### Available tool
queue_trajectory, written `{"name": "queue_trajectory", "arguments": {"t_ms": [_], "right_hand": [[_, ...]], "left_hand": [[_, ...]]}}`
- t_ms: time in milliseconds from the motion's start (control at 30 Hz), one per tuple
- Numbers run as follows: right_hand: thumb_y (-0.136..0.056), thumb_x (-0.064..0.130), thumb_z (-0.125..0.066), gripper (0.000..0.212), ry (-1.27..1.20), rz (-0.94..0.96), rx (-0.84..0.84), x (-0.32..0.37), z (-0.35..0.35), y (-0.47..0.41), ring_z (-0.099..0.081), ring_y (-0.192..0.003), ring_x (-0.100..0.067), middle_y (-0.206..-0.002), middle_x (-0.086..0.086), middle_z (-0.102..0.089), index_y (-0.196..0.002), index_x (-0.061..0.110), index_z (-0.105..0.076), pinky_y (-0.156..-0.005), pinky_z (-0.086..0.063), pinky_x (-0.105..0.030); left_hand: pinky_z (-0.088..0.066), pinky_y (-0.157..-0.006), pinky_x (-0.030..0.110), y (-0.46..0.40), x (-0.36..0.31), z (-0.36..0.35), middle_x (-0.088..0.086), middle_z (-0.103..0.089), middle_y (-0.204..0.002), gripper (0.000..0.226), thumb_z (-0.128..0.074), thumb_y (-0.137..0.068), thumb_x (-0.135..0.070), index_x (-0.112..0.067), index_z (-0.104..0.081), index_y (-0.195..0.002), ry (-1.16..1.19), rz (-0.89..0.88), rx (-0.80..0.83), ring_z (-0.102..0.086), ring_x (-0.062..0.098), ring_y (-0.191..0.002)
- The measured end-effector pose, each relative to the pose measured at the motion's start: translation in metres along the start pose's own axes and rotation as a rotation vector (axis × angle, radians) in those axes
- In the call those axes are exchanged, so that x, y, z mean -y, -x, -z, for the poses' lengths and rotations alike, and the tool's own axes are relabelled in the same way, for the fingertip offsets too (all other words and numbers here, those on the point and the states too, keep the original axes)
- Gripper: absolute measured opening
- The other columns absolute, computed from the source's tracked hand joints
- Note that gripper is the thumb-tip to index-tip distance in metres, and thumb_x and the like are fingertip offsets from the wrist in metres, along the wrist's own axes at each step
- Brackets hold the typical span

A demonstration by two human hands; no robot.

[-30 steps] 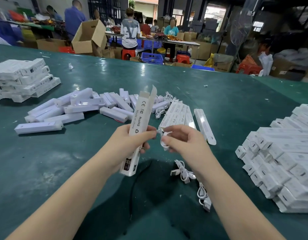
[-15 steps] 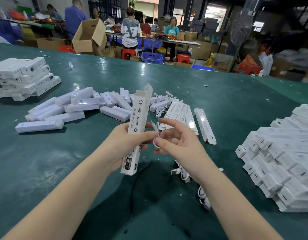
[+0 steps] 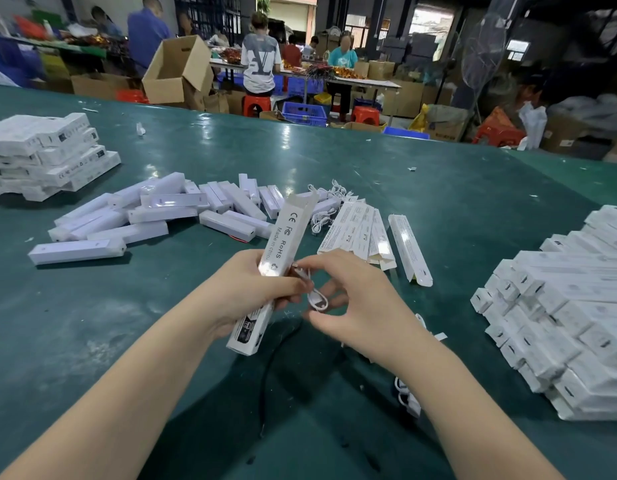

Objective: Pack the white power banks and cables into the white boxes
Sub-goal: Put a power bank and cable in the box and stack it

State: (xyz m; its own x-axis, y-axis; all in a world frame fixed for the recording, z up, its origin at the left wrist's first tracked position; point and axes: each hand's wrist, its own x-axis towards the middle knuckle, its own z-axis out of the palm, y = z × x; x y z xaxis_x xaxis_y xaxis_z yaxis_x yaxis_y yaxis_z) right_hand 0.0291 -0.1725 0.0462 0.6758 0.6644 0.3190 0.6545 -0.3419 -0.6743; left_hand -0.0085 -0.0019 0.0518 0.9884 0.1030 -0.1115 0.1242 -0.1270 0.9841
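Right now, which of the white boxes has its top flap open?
The box gripped in the left hand, held tilted above the table. Its flap stands up; the stacked boxes at left and right lie on the table.

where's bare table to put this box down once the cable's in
Bare green table lies left of the left hand, nearer than the loose white power banks. More lies between the flat white boxes and the packed white box pile on the right. The middle, beyond the hands, is crowded.
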Motion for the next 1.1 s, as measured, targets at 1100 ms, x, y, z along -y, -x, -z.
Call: {"name": "queue_trajectory", "arguments": {"t_ms": [1100], "right_hand": [[-0.072,0.025,-0.083,0.01,-0.565,-0.136,-0.374,0.009,0.023,0.001,-0.075,-0.07,-0.021,-0.082,-0.005,-0.077,-0.08,0.021,-0.078,-0.074,-0.061,-0.032]], "left_hand": [[-0.046,-0.048,0.025,-0.011,0.017,0.006,-0.003,-0.068,-0.075,0.018,-0.07,-0.083,-0.018,-0.025,-0.062,-0.097,-0.32,-0.118,-0.179,-0.052,0.012,-0.05]]}}
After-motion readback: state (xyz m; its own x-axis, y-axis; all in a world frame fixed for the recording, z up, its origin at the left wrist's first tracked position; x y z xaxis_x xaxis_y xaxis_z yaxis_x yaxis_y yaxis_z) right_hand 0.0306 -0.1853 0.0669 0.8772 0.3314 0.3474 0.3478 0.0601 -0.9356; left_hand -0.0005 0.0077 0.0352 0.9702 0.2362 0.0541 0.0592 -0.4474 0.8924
